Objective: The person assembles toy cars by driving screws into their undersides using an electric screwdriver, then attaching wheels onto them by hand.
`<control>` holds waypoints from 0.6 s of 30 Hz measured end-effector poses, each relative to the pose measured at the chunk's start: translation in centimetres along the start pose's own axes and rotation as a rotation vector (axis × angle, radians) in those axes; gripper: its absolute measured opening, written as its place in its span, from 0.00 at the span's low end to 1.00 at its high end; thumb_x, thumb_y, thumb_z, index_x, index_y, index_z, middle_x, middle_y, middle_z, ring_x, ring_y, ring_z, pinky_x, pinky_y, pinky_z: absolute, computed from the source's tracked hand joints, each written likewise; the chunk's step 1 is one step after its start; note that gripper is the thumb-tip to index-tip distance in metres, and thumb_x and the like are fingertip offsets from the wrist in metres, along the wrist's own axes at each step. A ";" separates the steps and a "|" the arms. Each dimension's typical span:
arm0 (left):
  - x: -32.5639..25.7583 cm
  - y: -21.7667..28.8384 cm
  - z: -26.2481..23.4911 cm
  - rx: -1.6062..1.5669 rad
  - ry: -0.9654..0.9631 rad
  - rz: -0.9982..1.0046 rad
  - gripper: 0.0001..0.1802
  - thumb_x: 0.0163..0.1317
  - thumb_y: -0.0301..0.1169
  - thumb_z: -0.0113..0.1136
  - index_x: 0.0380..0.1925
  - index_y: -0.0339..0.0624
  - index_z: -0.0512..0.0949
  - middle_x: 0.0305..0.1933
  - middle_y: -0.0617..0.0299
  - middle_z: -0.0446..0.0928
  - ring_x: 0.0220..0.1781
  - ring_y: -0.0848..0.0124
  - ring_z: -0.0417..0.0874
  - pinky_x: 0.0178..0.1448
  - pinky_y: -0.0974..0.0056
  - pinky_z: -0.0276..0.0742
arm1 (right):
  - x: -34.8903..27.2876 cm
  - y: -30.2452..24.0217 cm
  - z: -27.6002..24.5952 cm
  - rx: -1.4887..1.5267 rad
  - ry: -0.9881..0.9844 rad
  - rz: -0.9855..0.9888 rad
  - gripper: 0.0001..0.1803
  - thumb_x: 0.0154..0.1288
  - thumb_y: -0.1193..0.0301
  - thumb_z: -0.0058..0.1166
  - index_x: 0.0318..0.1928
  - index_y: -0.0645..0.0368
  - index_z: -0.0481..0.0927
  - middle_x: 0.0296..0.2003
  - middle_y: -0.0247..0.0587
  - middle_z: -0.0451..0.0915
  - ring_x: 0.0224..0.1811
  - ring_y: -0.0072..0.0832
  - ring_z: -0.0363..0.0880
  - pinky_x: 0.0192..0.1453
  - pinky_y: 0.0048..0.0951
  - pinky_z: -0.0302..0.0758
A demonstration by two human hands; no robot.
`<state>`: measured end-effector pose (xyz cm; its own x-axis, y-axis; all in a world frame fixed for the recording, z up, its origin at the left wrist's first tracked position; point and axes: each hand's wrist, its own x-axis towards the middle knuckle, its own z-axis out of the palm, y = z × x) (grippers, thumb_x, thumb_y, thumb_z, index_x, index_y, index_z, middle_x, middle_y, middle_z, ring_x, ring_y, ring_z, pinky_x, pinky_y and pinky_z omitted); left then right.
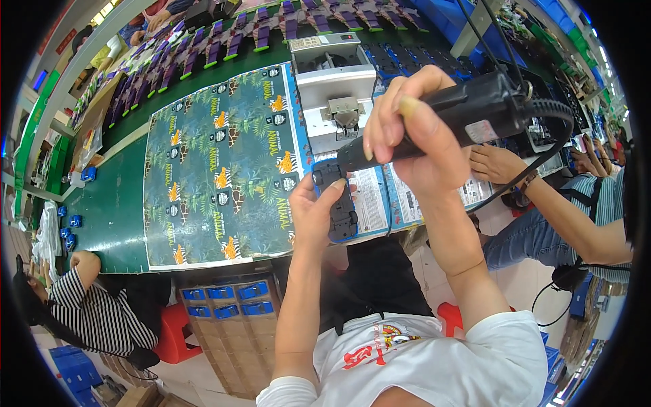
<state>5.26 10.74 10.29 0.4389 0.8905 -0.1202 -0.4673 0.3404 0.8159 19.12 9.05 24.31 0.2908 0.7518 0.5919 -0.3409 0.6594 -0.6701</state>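
Observation:
My left hand (310,216) grips a black and blue toy car body (344,216), its dark underside turned up and the thumb lying on top. My right hand (422,139) is wrapped round a black corded electric screwdriver (491,108), held slanting above the car. The screwdriver's nose (354,154) points down at the car's far end; whether its bit touches a screw there is hidden. Just beyond stands a grey metal screw feeder (336,85) with an opening in its front.
A printed sheet with animal pictures (217,169) covers part of the green table (108,210). Rows of purple and green pieces (261,34) lie along the far side. Blue cars sit in a cardboard carton (227,339) below. Other people sit left and right. The cable (536,159) hangs at right.

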 end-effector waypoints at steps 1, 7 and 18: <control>-0.1 0.1 0.1 -0.006 0.005 -0.013 0.13 0.62 0.23 0.61 0.47 0.33 0.79 0.42 0.55 0.84 0.37 0.69 0.87 0.40 0.65 0.86 | -0.2 0.2 0.0 0.001 0.000 -0.001 0.10 0.61 0.74 0.64 0.32 0.63 0.75 0.18 0.36 0.76 0.16 0.19 0.73 0.22 0.21 0.71; -0.2 0.3 0.0 -0.002 -0.011 -0.030 0.13 0.61 0.22 0.63 0.47 0.34 0.79 0.40 0.58 0.84 0.36 0.73 0.86 0.40 0.68 0.83 | -1.1 1.9 -0.1 -0.090 0.011 0.005 0.11 0.58 0.74 0.68 0.33 0.63 0.76 0.20 0.35 0.77 0.18 0.16 0.73 0.23 0.19 0.69; 0.0 0.4 -0.8 -0.010 -0.050 -0.067 0.14 0.60 0.22 0.64 0.46 0.33 0.79 0.38 0.58 0.84 0.37 0.74 0.85 0.43 0.69 0.80 | -1.0 3.4 -0.9 -0.221 -0.149 0.098 0.16 0.52 0.70 0.74 0.28 0.59 0.74 0.18 0.30 0.75 0.19 0.13 0.72 0.22 0.18 0.68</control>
<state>4.51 11.15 10.19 0.5074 0.8493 -0.1460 -0.4429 0.4023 0.8012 18.42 10.50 21.04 0.1256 0.8133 0.5682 -0.1526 0.5817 -0.7989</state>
